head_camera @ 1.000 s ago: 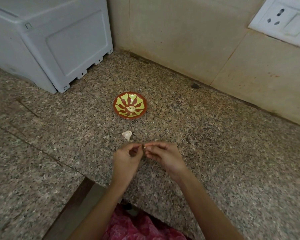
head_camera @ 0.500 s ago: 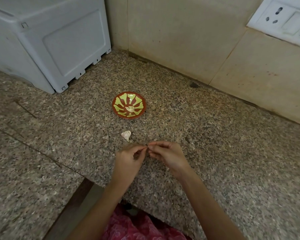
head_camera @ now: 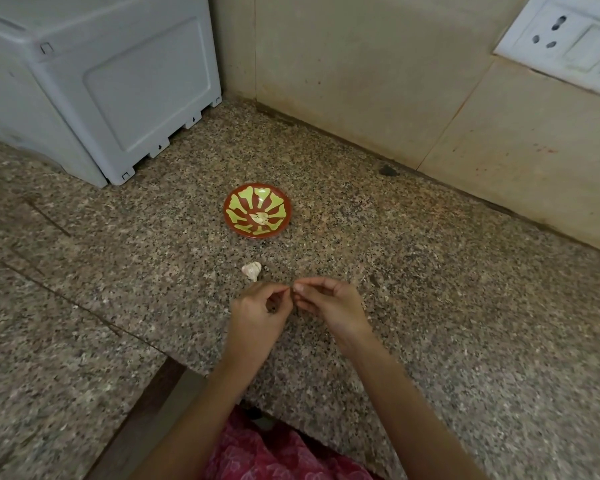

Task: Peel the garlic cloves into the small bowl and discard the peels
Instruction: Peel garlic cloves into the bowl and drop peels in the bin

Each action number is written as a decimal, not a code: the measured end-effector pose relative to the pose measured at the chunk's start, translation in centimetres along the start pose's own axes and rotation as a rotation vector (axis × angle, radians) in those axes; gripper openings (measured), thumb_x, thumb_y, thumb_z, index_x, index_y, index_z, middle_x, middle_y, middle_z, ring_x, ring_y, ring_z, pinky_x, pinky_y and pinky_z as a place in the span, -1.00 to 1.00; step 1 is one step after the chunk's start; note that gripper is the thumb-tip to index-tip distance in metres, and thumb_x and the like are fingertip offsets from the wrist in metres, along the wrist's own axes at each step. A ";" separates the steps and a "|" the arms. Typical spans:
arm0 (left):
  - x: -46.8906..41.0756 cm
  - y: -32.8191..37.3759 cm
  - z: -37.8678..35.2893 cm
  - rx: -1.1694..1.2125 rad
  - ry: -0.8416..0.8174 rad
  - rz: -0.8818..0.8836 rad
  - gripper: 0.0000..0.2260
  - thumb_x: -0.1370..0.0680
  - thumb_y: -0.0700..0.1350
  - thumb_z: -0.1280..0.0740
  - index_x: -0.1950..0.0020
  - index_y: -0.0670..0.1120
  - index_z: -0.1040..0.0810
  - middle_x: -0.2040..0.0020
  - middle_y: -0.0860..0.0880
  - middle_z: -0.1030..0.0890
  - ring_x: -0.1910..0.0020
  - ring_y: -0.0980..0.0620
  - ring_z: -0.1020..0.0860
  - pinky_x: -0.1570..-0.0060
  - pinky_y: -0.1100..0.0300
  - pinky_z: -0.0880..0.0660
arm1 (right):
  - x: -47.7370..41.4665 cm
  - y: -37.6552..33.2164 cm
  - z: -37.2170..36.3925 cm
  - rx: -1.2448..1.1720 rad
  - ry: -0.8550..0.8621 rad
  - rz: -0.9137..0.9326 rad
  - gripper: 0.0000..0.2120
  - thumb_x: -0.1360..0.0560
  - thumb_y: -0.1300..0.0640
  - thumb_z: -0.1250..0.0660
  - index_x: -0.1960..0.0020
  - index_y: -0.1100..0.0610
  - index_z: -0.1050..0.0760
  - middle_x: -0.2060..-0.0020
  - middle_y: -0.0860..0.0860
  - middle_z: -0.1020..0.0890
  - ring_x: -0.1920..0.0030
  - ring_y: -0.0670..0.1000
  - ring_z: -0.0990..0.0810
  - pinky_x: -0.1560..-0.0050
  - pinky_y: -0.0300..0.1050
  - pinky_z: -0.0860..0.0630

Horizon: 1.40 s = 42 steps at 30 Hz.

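A small red bowl [head_camera: 257, 210] with a yellow-green flower pattern stands on the granite counter, with pale peeled garlic [head_camera: 260, 218] at its centre. A loose piece of garlic bulb [head_camera: 251, 270] lies on the counter between the bowl and my hands. My left hand [head_camera: 260, 315] and my right hand [head_camera: 329, 304] meet fingertip to fingertip just in front of it, both with curled fingers pinching one small garlic clove. The clove is almost wholly hidden between the fingertips.
A grey-white plastic appliance [head_camera: 94, 88] fills the back left corner. Beige wall tiles run along the back, with a white socket plate [head_camera: 565, 43] at the upper right. The counter's front edge [head_camera: 291, 420] is just below my wrists. A small peel scrap [head_camera: 386, 298] lies right of my hands.
Both hands stay together at the same spot, fingertips working on the clove with only slight shifts. Bowl and loose garlic have not moved.
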<state>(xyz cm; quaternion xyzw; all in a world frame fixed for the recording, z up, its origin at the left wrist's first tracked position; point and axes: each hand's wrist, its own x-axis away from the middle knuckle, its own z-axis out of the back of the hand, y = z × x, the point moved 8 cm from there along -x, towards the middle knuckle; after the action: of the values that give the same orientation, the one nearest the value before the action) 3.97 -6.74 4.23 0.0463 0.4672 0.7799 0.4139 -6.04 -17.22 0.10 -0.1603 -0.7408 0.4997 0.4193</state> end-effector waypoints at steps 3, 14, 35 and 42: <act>-0.1 0.2 0.2 0.064 0.016 0.026 -0.86 -0.42 -0.32 -0.48 0.06 -0.18 -0.67 0.19 0.04 -0.65 0.28 0.21 -0.58 0.19 0.54 -0.46 | -0.2 0.2 0.0 -0.042 -0.010 -0.023 -0.87 -0.46 0.34 -0.45 -0.01 0.29 -0.65 0.12 0.15 -0.72 0.13 0.01 -0.70 0.04 -0.19 -0.64; -0.3 -0.1 0.1 0.069 -0.032 -0.020 -0.83 -0.43 -0.31 -0.46 0.00 -0.15 -0.68 0.13 -0.01 -0.69 0.21 0.19 -0.61 0.12 0.47 -0.52 | -0.5 0.3 0.5 -0.057 0.011 -0.062 -0.84 -0.42 0.32 -0.48 0.01 0.33 -0.65 0.11 0.21 -0.72 0.14 0.07 -0.71 0.08 -0.20 -0.64; -0.3 -0.8 0.0 0.110 -0.043 0.011 -0.87 -0.45 -0.31 -0.46 0.04 -0.15 -0.69 0.15 -0.01 -0.69 0.21 0.16 -0.63 0.14 0.33 -0.56 | -0.2 -0.4 0.3 0.008 0.044 0.032 -0.90 -0.43 0.35 -0.47 0.05 0.30 -0.66 0.23 0.12 -0.71 0.29 -0.05 -0.67 0.18 -0.26 -0.62; -0.2 -0.5 0.1 0.083 -0.037 0.004 -0.87 -0.41 -0.32 -0.49 0.07 -0.17 -0.69 0.18 -0.01 -0.68 0.26 0.17 -0.61 0.18 0.38 -0.54 | 0.0 -0.4 -0.1 0.029 0.029 0.061 -0.93 -0.45 0.36 -0.45 0.09 0.25 -0.66 0.23 0.12 -0.72 0.26 -0.03 -0.67 0.15 -0.25 -0.63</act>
<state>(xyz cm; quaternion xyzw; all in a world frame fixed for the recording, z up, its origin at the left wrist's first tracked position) 4.47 -6.69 4.00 0.0787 0.4913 0.7596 0.4188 -5.92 -17.34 0.52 -0.1839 -0.7221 0.5205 0.4168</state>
